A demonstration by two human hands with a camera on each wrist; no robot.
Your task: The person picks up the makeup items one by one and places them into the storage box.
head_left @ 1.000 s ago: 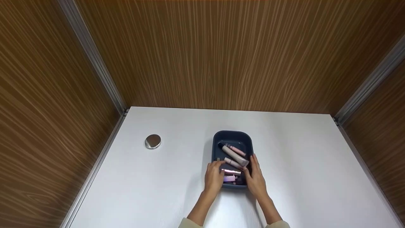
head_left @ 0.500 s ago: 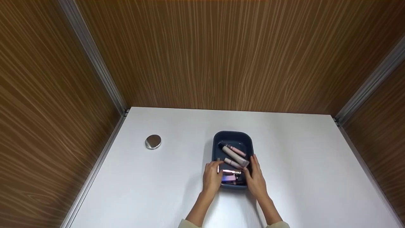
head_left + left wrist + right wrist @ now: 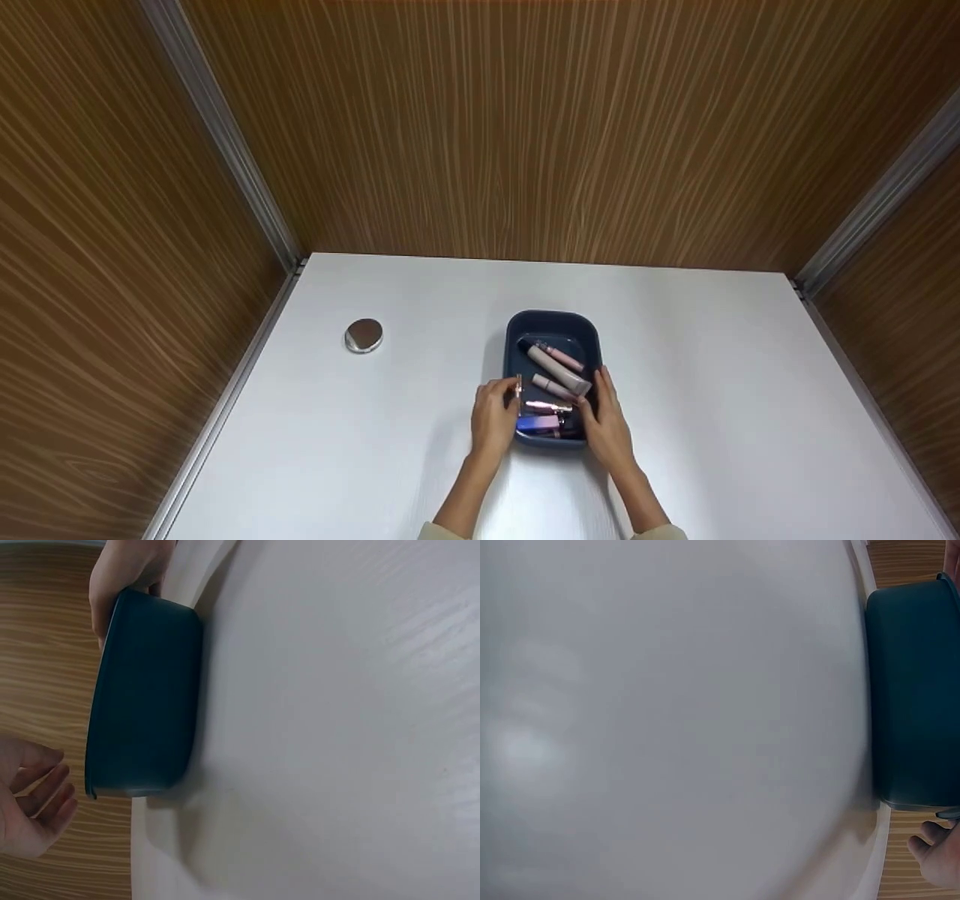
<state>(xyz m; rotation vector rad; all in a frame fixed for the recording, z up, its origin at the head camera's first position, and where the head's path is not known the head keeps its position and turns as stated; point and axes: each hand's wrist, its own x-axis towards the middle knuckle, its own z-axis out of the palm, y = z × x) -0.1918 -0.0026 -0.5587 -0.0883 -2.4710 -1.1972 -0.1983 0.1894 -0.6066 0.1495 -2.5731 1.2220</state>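
A dark blue storage box point(image 3: 553, 319) stands on the white table, its side also showing in the left wrist view. My right hand point(image 3: 609, 427) holds its right side, fingers along the outer wall and thumb at the rim. My left hand point(image 3: 492, 420) is at the left rim, fingers loosely bent; the left wrist view has that hand point(image 3: 34, 799) apart from the wall. Just inside lies a slim gold-capped tube point(image 3: 519, 388). Other cosmetics there are a pale squeeze tube point(image 3: 556, 367), a pink tube point(image 3: 564, 358), a light pink tube point(image 3: 553, 386), a shiny pink one point(image 3: 544, 406) and a blue-pink stick point(image 3: 538, 423).
A round silver-rimmed compact mirror point(image 3: 364, 335) lies on the table, left of the box. Wood-grain panels point(image 3: 480, 135) enclose the table point(image 3: 712, 360) at the back and on both sides, with grey metal strips at the corners.
My left hand has drawn back leftward from over the box to its rim, uncovering the slim gold-capped tube and more of the blue-pink stick. My right hand and the box have barely moved.
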